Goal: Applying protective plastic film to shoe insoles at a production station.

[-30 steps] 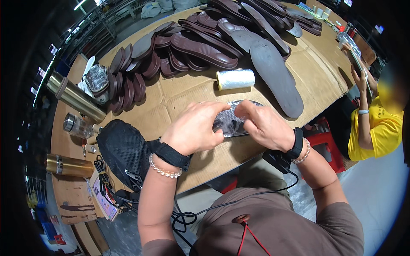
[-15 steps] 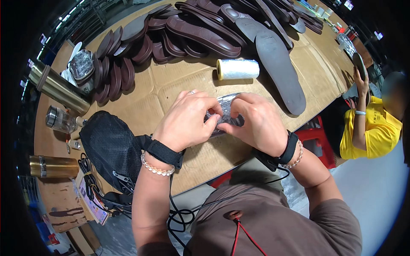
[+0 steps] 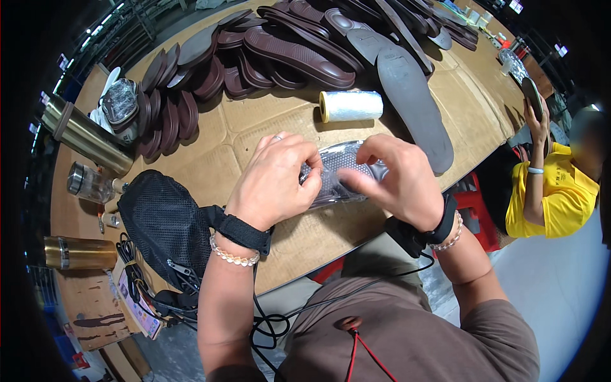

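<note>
Cardboard-topped table (image 3: 254,137), hands (image 3: 344,181) gripping insole (image 3: 340,175)

A cardboard-covered worktable (image 3: 267,121) stands over a pale grey floor (image 3: 560,293), with a red stool (image 3: 474,213) beside it.

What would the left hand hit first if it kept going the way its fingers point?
Probably the right hand: the left hand points across the clear insole that both hold. Depth is unclear.

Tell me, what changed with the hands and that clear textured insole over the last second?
Little changed. Both hands, left hand and right hand, keep hold of the clear dotted plastic insole; the right fingers have shifted along its top. The white thread spool and brown rubber soles stayed put.
</note>
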Action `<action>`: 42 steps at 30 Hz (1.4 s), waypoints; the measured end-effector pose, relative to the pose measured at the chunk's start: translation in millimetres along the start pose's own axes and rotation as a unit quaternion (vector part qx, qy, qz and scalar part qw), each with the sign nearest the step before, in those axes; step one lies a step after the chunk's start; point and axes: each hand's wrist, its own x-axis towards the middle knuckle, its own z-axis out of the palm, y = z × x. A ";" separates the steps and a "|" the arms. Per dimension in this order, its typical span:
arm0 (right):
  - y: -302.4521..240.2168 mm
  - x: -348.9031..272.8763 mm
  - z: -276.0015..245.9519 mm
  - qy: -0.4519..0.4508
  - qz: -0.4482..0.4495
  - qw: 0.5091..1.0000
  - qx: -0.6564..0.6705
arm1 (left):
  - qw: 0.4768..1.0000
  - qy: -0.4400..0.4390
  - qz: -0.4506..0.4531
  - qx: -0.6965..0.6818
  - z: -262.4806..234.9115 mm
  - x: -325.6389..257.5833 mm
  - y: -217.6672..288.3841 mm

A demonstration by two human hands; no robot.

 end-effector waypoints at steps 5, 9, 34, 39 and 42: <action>-9.0 -0.2 18.4 0.010 -0.063 0.995 -0.078 | 1.000 -0.024 -0.009 -0.009 -3.5 2.1 5.1; -7.0 4.8 18.8 0.004 -0.015 0.999 -0.037 | 0.999 -0.006 -0.003 -0.041 -2.5 -1.1 4.9; -9.8 -0.9 21.6 -0.021 -0.014 1.000 -0.011 | 0.995 -0.029 -0.008 -0.093 -0.3 -0.8 -1.1; -6.5 0.5 10.7 -0.044 0.037 0.996 0.074 | 0.996 -0.026 -0.009 -0.091 0.3 -0.7 -4.1; 0.0 -0.9 6.1 -0.031 0.051 0.995 0.077 | 0.995 -0.026 -0.013 -0.091 1.1 -0.9 -6.6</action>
